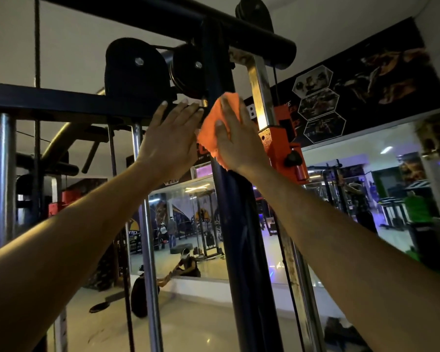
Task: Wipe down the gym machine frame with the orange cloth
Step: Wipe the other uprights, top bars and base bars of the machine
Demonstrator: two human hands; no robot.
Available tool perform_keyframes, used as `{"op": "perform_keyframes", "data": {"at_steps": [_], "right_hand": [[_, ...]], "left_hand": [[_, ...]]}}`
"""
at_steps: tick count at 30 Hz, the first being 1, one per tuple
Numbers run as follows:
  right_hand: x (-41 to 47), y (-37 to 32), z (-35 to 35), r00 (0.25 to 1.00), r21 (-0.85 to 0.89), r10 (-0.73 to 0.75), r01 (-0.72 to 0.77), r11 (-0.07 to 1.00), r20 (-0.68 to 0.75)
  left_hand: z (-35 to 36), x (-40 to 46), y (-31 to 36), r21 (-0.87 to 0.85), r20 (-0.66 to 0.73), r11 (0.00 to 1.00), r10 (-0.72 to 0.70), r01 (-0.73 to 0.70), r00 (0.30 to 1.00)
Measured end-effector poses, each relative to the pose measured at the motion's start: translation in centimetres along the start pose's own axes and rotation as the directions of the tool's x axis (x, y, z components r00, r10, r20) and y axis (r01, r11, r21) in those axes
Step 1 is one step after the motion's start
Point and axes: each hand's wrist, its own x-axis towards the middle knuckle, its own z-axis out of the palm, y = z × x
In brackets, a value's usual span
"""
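- My right hand point(235, 138) presses the orange cloth point(215, 123) flat-fingered against the upright post point(239, 224), spreading pressure.
- My left hand point(170, 133), fingers straight, braces on the crossbar point(61, 102) for balance.

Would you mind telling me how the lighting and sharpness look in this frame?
Head view: dim overall, the dark frame upright nearly silhouetted; the orange cloth and the right hand are slightly motion-blurred; wide-angle bending curves the edges; the mirror shows brighter purple light.

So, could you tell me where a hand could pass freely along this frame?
Free: the dark upright post below the orange cloth. Crowded: above, by the pulleys, and right, by the orange bracket.
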Motion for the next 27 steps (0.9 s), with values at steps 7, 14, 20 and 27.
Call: {"op": "perform_keyframes", "data": {"at_steps": [7, 14, 20, 27], "right_hand": [[-7.5, 2.5, 0.8, 0.998, 0.038, -0.059, 0.058, 0.998, 0.018], [0.2, 1.7, 0.2, 0.999, 0.116, -0.031, 0.027, 0.993, 0.026], [-12.1, 4.5, 0.9, 0.994, 0.114, -0.102, 0.098, 0.989, 0.033], [-6.4, 4.2, 1.3, 0.993, 0.130, -0.121, 0.118, 0.985, 0.013]], "left_hand": [[-0.6, 0.7, -0.4, -0.009, 0.018, 1.000, -0.023, 0.023, 1.000], [-0.6, 1.9, -0.8, -0.018, 0.036, 0.999, -0.045, 0.046, 0.998], [-0.2, 0.9, 1.6, -0.007, 0.059, 0.993, -0.115, 0.115, 0.992], [-0.6, 0.1, 4.3, -0.283, -0.032, 0.949, -0.153, 0.138, 0.988]]}}
